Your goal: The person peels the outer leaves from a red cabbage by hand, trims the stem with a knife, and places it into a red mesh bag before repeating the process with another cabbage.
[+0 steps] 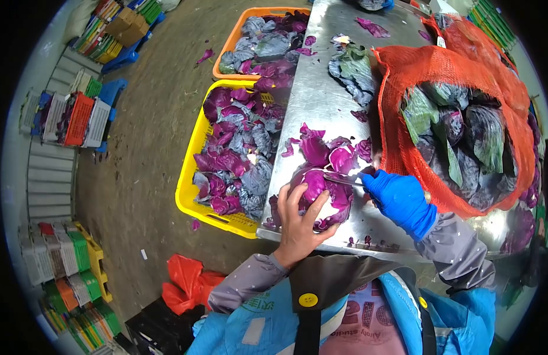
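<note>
A red cabbage with a pale patch sits on the steel table near its front edge. My bare left hand grips it from the near left side, fingers spread over its top. In a blue glove, my right hand is closed around a knife. The knife's blade lies against the cabbage's upper right side; part of its handle is hidden in the glove. Cut purple leaves lie just behind the cabbage.
A red mesh sack of cabbages stands on the steel table at the right. Left of the table are a yellow crate and an orange crate, both holding leaves. Stacked crates line the left wall.
</note>
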Motion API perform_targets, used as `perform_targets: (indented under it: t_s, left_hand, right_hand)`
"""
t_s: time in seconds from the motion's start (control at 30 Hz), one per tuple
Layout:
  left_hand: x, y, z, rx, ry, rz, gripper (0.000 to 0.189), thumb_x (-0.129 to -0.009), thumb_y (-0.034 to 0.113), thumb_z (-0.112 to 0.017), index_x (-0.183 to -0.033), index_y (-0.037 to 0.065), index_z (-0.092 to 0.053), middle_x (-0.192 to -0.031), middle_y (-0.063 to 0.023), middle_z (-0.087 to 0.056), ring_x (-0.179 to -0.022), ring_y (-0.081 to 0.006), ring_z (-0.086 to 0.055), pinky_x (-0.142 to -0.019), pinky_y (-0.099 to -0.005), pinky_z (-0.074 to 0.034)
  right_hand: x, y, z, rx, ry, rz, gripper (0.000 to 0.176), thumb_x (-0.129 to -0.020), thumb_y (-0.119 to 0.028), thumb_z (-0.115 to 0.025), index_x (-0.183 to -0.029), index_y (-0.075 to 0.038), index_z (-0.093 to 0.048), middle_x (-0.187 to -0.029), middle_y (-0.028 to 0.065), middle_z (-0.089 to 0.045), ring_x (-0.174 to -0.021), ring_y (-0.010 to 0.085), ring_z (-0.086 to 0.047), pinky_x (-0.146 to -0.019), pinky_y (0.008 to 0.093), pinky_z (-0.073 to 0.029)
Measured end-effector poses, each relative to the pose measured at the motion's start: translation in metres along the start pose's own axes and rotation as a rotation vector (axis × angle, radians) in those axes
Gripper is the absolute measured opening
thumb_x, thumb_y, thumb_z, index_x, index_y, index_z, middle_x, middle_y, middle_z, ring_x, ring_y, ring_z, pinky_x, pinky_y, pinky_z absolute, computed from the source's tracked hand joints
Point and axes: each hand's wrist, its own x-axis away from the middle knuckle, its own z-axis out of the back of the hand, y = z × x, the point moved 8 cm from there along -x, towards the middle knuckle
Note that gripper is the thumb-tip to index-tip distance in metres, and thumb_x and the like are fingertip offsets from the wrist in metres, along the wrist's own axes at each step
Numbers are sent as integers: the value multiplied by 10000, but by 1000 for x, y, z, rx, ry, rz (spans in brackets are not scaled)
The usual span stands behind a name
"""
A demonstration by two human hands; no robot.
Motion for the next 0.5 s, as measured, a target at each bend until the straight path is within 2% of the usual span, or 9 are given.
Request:
perform_targets:
  t_s: [0.23,0.33,0.43,0.5]
  left_hand:
    - [0,4,-2,-14,-4,-21,715,-578,261,-845,-1226,162,-559,-1302,-166,-331,-1249,-436,-268,-1035,-560,-262]
    - [0,5,-3,-29,-6,-35,710,-584,262,-843,-1228,162,-560,-1305,-168,-328,-1246,-439,-269,-1036,-560,-262]
    - [-1,7,-3,-29,-3,-36,711,-593,260,-838,-1237,158,-555,-1309,-172,-326,-1247,-440,-266,-1038,-560,-259]
    - [-4,6,-3,-17,-18,1,711,-602,254,-833,-1246,152,-551,-1315,-178,-324,-1251,-443,-259,-1042,-561,-257]
  right_hand:
    - [5,5,-6,-9,-13,38,242,-811,-144,-571,-1051,-123,-548,-718,82,-578,-584,274,-604,-474,398,-450]
    - [3,7,-9,81,-13,40,236,-806,-147,-578,-1038,-116,-547,-723,90,-586,-592,279,-611,-480,403,-455]
    - [-6,14,-18,-24,-40,2,181,-834,-161,-567,-1006,-105,-555,-712,106,-598,-621,279,-631,-482,407,-459]
    - [-18,35,-46,-180,-111,-142,186,-895,-256,-533,-989,-98,-563,-743,141,-627,-685,318,-643,-542,446,-478]
